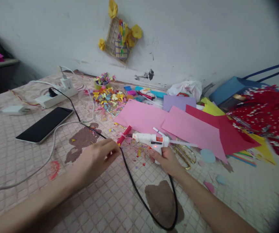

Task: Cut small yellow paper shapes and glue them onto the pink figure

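The left hand [102,153] pinches a red roll [124,135] (seemingly for steadiness) while the right hand [166,160] grips a glue gun [145,138].

Glue gun [151,139]: clock's centre, in the right hand [166,158]; twelve faces the wall [190,38].
Roll [124,135]: nine o'clock, between nozzle and the left hand [105,152].
Phone [45,124]: toward ten, on the table [93,197].
Power strip [56,97]: ten, beyond the phone.
Shreds [109,96]: eleven, before the pot [99,85].
Sheets [144,113]: twelve to two, overlapping.
Tinsel [268,113]: two, right of the bag [230,90].
Scissors [183,158]: four, near the right hand.
Cable [139,195]: looped toward six.
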A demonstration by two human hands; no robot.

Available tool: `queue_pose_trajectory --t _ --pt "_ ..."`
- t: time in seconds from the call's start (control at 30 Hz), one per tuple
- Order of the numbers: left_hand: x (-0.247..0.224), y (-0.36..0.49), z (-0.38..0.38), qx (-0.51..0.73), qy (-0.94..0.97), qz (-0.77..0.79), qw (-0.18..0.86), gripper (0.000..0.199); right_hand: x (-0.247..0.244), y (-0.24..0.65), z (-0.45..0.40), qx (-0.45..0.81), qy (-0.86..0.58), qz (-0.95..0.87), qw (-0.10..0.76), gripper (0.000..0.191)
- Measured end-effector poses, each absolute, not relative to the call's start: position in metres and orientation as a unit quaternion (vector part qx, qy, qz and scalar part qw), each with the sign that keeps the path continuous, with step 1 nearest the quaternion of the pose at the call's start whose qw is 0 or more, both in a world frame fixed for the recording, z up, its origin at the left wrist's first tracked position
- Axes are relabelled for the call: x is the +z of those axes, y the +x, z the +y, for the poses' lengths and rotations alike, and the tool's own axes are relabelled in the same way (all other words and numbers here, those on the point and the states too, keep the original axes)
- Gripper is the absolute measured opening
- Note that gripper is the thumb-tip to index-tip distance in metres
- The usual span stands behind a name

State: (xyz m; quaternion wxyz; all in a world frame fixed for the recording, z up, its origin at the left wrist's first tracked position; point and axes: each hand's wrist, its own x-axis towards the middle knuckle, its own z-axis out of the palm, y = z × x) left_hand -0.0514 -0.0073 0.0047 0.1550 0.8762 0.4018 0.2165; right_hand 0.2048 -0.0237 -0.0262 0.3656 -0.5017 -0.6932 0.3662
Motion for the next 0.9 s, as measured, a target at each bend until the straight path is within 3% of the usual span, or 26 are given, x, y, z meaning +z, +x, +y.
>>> queue_pose_trajectory --t 0.13,0.27,0.37,0.57,0.77,0.9 --pt "0.009 -0.066 0.007 0.304 0.785 0.474 0.259 0.011 -0.027 0.205 -0.024 0.384 -0.495 -0.684 0.374 0.037" --pt "0.008 -0.067 0.014 0.331 0.740 0.435 0.392 0.009 -0.027 0.205 -0.026 0.402 -0.479 -0.678 0.386 0.036" --pt "0.005 -0.062 0.011 0.352 0.727 0.413 0.420 0.006 -0.024 0.205 -0.028 0.412 -0.461 -0.684 0.387 0.036" --pt "0.005 -0.059 0.008 0.410 0.763 0.353 0.354 0.002 -0.017 0.203 -0.032 0.418 -0.428 -0.707 0.377 0.032" --pt "0.010 -0.062 0.008 0.454 0.828 0.264 0.197 0.016 -0.018 0.203 -0.034 0.442 -0.399 -0.704 0.389 0.035" --pt "0.012 -0.061 0.008 0.464 0.838 0.228 0.177 0.018 -0.019 0.204 -0.035 0.455 -0.390 -0.702 0.386 0.035"
